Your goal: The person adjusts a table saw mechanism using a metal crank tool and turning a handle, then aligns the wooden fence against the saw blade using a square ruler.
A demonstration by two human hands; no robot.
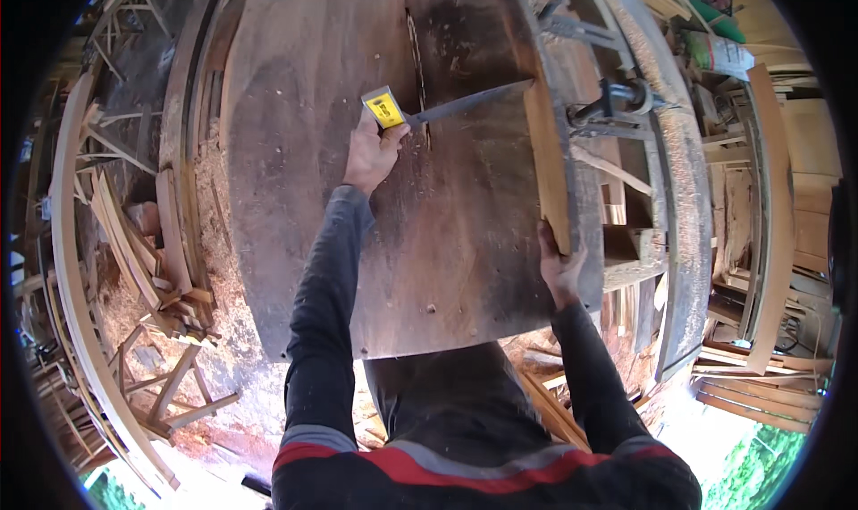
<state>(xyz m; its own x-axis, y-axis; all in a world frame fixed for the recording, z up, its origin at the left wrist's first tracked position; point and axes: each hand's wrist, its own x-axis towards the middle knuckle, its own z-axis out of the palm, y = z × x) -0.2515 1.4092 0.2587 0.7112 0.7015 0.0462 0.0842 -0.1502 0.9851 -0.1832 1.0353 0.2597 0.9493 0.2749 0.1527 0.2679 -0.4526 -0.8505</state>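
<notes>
My left hand (371, 157) is closed around a tape measure (385, 109) with a yellow label, above the middle of a worn plywood worktop (384, 251). Its dark blade (469, 102) runs out to the right and reaches a long wooden board (547, 152), where the tip seems to meet the board's edge. That board lies lengthwise along the right side of the worktop. At its near end my right hand (561, 269) grips it, thumb on one side and fingers partly hidden by the wood.
Metal clamps (612, 108) sit right of the board, beside a sawdust-covered beam (684, 188). A narrow slot (416, 59) cuts through the worktop. Offcuts (179, 309) and sawdust cover the floor at left. A long curved-looking plank (67, 215) stands far left, another (773, 215) far right.
</notes>
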